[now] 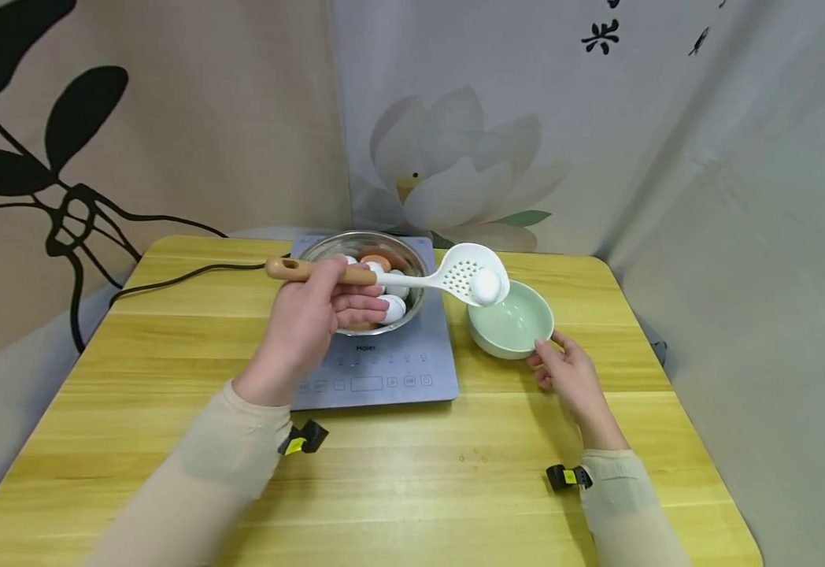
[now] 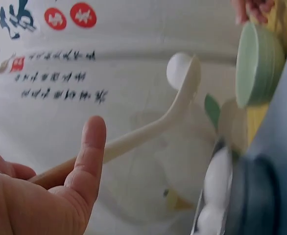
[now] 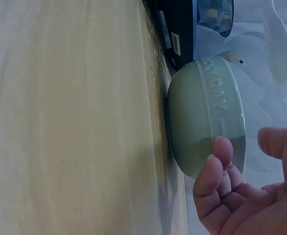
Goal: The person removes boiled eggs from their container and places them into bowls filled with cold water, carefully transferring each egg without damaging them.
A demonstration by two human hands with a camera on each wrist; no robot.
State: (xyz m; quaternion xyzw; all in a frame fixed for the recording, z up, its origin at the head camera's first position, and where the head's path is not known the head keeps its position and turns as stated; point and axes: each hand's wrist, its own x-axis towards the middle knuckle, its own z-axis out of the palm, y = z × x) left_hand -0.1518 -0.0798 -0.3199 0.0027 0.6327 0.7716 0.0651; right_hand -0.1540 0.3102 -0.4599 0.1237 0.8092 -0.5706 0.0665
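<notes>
My left hand [image 1: 306, 311] holds a slotted spoon by its wooden handle [image 1: 356, 275], the thumb lying along the handle. The spoon's white perforated head [image 1: 458, 276] carries one white egg [image 1: 486, 287]. It hangs up over the near-left rim of a pale green bowl [image 1: 504, 346] in the head view. Beside that bowl is my right hand [image 1: 570, 370]. In the right wrist view its bent fingertips [image 3: 222, 149] rest against the bowl's outer wall, while the thumb [image 3: 273, 142] stands apart above the rim.
Left of the bowl, a metal pot [image 1: 412, 315] with several white and brown eggs [image 1: 393, 309] stands on a grey induction cooker [image 1: 412, 370]. A black cord [image 1: 200, 272] runs off left. Printed curtains [image 1: 455, 63] close off the wooden table [image 1: 398, 488] behind.
</notes>
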